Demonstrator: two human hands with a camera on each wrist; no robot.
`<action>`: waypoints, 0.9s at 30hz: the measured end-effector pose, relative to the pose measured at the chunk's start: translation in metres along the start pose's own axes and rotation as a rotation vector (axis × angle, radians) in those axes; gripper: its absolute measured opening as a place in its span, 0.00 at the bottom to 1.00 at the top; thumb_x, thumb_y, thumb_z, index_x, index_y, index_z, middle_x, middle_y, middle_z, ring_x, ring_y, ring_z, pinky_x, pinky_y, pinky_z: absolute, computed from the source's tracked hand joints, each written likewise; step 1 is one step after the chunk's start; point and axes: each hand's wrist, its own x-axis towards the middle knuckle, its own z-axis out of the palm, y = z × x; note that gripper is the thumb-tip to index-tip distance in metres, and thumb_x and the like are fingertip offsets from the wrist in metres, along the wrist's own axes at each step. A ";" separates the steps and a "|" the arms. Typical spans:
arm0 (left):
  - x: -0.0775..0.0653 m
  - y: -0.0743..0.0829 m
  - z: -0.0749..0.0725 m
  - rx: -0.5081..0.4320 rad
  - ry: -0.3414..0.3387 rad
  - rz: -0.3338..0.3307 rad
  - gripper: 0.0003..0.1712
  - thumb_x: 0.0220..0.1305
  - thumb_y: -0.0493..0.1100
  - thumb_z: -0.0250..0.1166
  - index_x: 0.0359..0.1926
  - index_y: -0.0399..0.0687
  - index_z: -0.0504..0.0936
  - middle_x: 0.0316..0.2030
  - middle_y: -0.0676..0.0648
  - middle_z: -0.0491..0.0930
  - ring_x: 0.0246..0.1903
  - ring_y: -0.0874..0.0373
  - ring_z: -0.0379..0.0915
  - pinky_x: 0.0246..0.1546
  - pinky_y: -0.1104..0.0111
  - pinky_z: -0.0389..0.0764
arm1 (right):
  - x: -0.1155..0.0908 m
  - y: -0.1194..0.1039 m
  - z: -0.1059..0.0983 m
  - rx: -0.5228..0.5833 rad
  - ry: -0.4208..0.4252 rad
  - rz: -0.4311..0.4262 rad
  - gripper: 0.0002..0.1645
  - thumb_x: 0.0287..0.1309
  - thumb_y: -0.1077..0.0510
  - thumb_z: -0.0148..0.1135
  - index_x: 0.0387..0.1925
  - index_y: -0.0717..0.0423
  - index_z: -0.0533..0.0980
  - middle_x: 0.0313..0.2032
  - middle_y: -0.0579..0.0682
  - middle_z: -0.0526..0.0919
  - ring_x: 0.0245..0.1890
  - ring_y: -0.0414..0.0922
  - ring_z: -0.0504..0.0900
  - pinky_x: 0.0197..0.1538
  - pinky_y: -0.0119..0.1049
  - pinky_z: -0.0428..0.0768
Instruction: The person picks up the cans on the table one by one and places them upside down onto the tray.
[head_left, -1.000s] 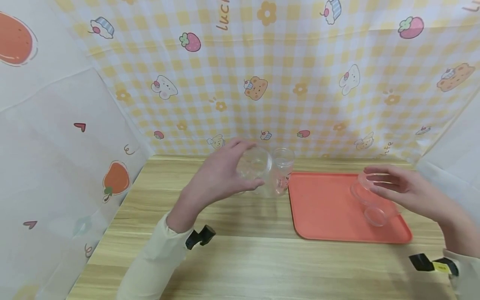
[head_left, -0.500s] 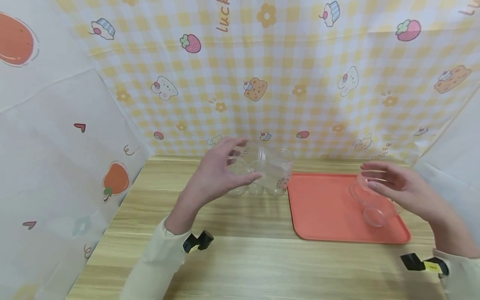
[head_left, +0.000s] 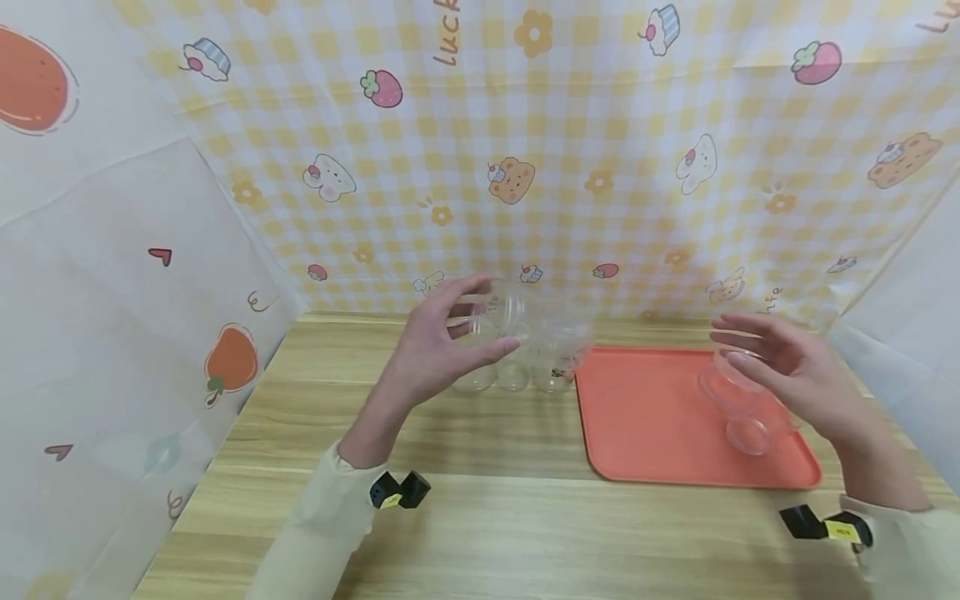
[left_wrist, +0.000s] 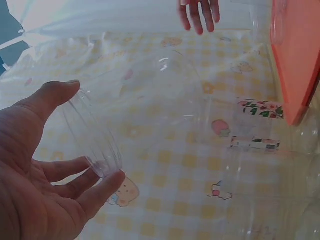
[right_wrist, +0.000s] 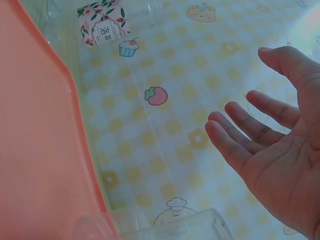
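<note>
My left hand (head_left: pixel 442 342) grips a clear plastic cup (left_wrist: pixel 92 132) near its ridged rim, thumb on one side and fingers on the other. The cup is tipped on its side above the table, and its see-through body reaches away from the palm. Just beyond and below it stand several clear containers (head_left: pixel 513 375) in a row, overlapped by the held cup in the head view. The one nearest the tray bears a floral label (left_wrist: pixel 260 109). My right hand (head_left: pixel 787 371) hovers over the tray's right part with loosely bent fingers, holding nothing.
An orange-red tray (head_left: pixel 645 442) lies on the wood-grain table (head_left: pixel 480 533). On its right side are clear round-rimmed containers (head_left: pixel 750 435), one seen at the bottom of the right wrist view. A yellow checked cloth (head_left: pixel 600 108) hangs behind the table, with white sheets at the sides.
My left hand has shifted slightly left while tipping the cup, uncovering the row of containers. My right hand has drifted a little left and upward over the tray.
</note>
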 end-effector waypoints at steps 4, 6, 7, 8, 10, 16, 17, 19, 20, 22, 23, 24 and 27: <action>0.001 -0.010 0.003 -0.097 -0.001 0.017 0.41 0.56 0.45 0.78 0.69 0.47 0.72 0.61 0.50 0.74 0.58 0.49 0.74 0.58 0.59 0.78 | 0.003 0.003 0.004 0.046 0.018 0.000 0.31 0.64 0.80 0.56 0.68 0.74 0.65 0.59 0.59 0.78 0.56 0.45 0.81 0.54 0.33 0.80; 0.002 -0.015 0.005 -0.152 -0.009 0.036 0.40 0.57 0.42 0.77 0.69 0.47 0.71 0.62 0.50 0.73 0.59 0.50 0.74 0.58 0.60 0.78 | 0.004 0.003 0.006 0.063 0.032 0.009 0.31 0.65 0.79 0.55 0.68 0.73 0.65 0.60 0.60 0.78 0.57 0.45 0.81 0.54 0.34 0.80; 0.002 -0.018 0.006 -0.178 -0.014 0.048 0.40 0.57 0.41 0.77 0.70 0.46 0.71 0.62 0.50 0.73 0.59 0.50 0.74 0.58 0.60 0.78 | 0.005 0.003 0.007 0.072 0.038 0.013 0.30 0.65 0.79 0.55 0.68 0.73 0.65 0.60 0.60 0.78 0.58 0.46 0.80 0.55 0.34 0.80; 0.003 -0.020 0.008 -0.203 -0.020 0.054 0.40 0.57 0.40 0.77 0.70 0.46 0.71 0.63 0.50 0.73 0.59 0.50 0.74 0.58 0.60 0.78 | 0.005 0.003 0.007 0.075 0.043 0.014 0.30 0.65 0.79 0.56 0.68 0.74 0.65 0.60 0.60 0.77 0.58 0.46 0.80 0.55 0.34 0.80; 0.004 -0.025 0.010 -0.252 -0.032 0.064 0.41 0.56 0.38 0.76 0.70 0.44 0.71 0.64 0.50 0.72 0.59 0.49 0.73 0.58 0.61 0.77 | 0.006 0.003 0.009 0.081 0.053 0.021 0.30 0.65 0.78 0.56 0.68 0.73 0.65 0.60 0.61 0.77 0.59 0.46 0.79 0.55 0.35 0.80; 0.006 -0.032 0.017 -0.339 -0.044 0.073 0.41 0.56 0.36 0.75 0.70 0.41 0.70 0.64 0.46 0.71 0.59 0.46 0.74 0.58 0.60 0.78 | 0.008 0.003 0.013 0.105 0.075 0.024 0.29 0.66 0.77 0.56 0.67 0.73 0.65 0.60 0.61 0.76 0.59 0.48 0.79 0.55 0.36 0.80; 0.007 -0.033 0.018 -0.351 -0.044 0.075 0.41 0.56 0.35 0.75 0.70 0.41 0.70 0.64 0.45 0.71 0.59 0.46 0.73 0.58 0.60 0.78 | 0.008 0.003 0.013 0.120 0.074 0.015 0.29 0.66 0.78 0.56 0.67 0.74 0.65 0.61 0.61 0.76 0.60 0.48 0.79 0.55 0.35 0.80; 0.007 -0.035 0.020 -0.377 -0.041 0.081 0.41 0.56 0.35 0.74 0.70 0.40 0.69 0.64 0.44 0.71 0.59 0.46 0.73 0.58 0.59 0.78 | 0.009 0.004 0.014 0.157 0.067 -0.013 0.29 0.66 0.80 0.53 0.67 0.75 0.64 0.61 0.61 0.76 0.59 0.48 0.79 0.55 0.35 0.80; 0.008 -0.036 0.021 -0.387 -0.041 0.083 0.41 0.56 0.34 0.74 0.71 0.39 0.69 0.64 0.43 0.71 0.60 0.45 0.73 0.58 0.59 0.78 | 0.009 0.005 0.015 0.169 0.062 -0.027 0.29 0.65 0.81 0.52 0.67 0.75 0.64 0.61 0.60 0.76 0.60 0.47 0.79 0.55 0.35 0.80; 0.008 -0.038 0.024 -0.405 -0.038 0.082 0.41 0.57 0.34 0.74 0.71 0.39 0.69 0.64 0.42 0.71 0.60 0.45 0.73 0.58 0.59 0.78 | 0.010 0.005 0.016 0.191 0.056 -0.048 0.29 0.65 0.82 0.51 0.67 0.75 0.64 0.61 0.59 0.76 0.60 0.47 0.79 0.55 0.35 0.80; 0.008 -0.039 0.025 -0.408 -0.036 0.077 0.41 0.57 0.34 0.74 0.71 0.39 0.68 0.64 0.43 0.70 0.60 0.45 0.73 0.58 0.59 0.78 | 0.011 0.006 0.017 0.205 0.052 -0.054 0.30 0.64 0.83 0.50 0.67 0.76 0.63 0.62 0.59 0.76 0.60 0.48 0.78 0.56 0.35 0.80; 0.008 -0.040 0.026 -0.412 -0.034 0.071 0.41 0.57 0.35 0.74 0.71 0.39 0.68 0.65 0.43 0.70 0.60 0.46 0.73 0.58 0.59 0.78 | 0.011 0.006 0.018 0.210 0.052 -0.057 0.30 0.65 0.83 0.50 0.68 0.75 0.63 0.62 0.59 0.76 0.60 0.48 0.78 0.56 0.35 0.79; 0.009 -0.042 0.029 -0.420 -0.031 0.058 0.41 0.57 0.35 0.74 0.71 0.40 0.68 0.65 0.43 0.70 0.60 0.46 0.73 0.58 0.60 0.78 | 0.014 0.008 0.021 0.232 0.048 -0.063 0.30 0.65 0.83 0.49 0.68 0.76 0.62 0.62 0.60 0.75 0.61 0.49 0.77 0.57 0.36 0.79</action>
